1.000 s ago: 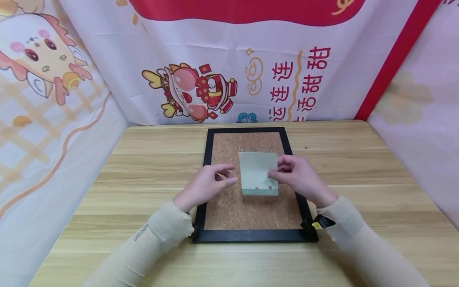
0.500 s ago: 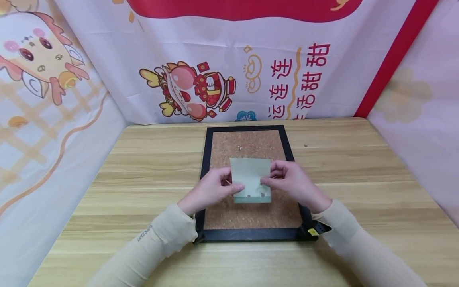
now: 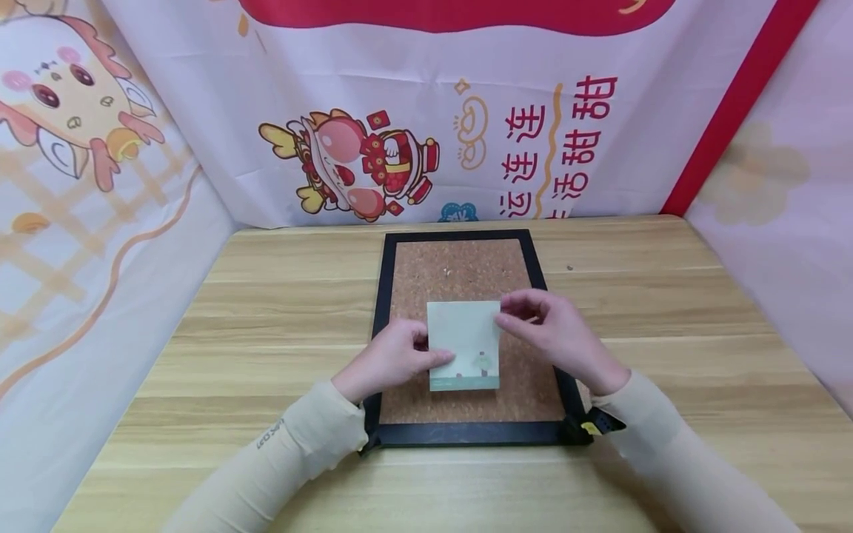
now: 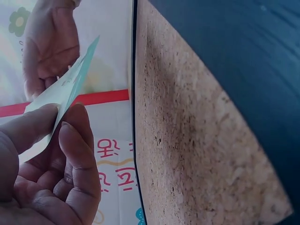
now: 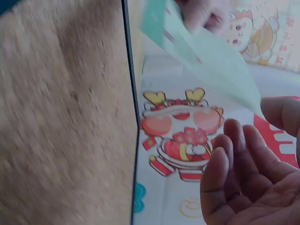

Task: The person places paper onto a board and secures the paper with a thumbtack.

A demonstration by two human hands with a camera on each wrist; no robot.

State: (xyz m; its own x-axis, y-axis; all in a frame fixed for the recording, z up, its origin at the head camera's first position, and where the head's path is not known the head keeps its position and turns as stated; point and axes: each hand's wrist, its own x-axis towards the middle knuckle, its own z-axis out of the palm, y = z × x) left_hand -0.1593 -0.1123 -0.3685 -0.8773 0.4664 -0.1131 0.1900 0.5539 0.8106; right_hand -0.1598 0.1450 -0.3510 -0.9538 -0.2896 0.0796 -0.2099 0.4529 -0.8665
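Observation:
A pale green sheet of note paper (image 3: pixel 464 334), with a darker strip along its near edge and a small printed tree, is held up over the cork board (image 3: pixel 460 266). My left hand (image 3: pixel 393 360) pinches its left side, thumb on the face and fingers behind, as the left wrist view shows too. At the sheet's upper right corner is my right hand (image 3: pixel 560 333). In the right wrist view the thumb (image 5: pixel 281 112) lies right at the paper's corner, while the loosely bent fingers (image 5: pixel 253 159) stand apart from it.
The board's black frame (image 3: pixel 466 434) lies flat on the wooden table (image 3: pixel 280 303). A tiny dark object (image 3: pixel 569 268) sits right of the frame. Printed cloth (image 3: pixel 373 66) hangs behind the table and at both sides.
The sheet has come left and nearer me, and its face has tilted. My left hand has taken hold of its left side. My right hand has loosened and moved to the upper right corner.

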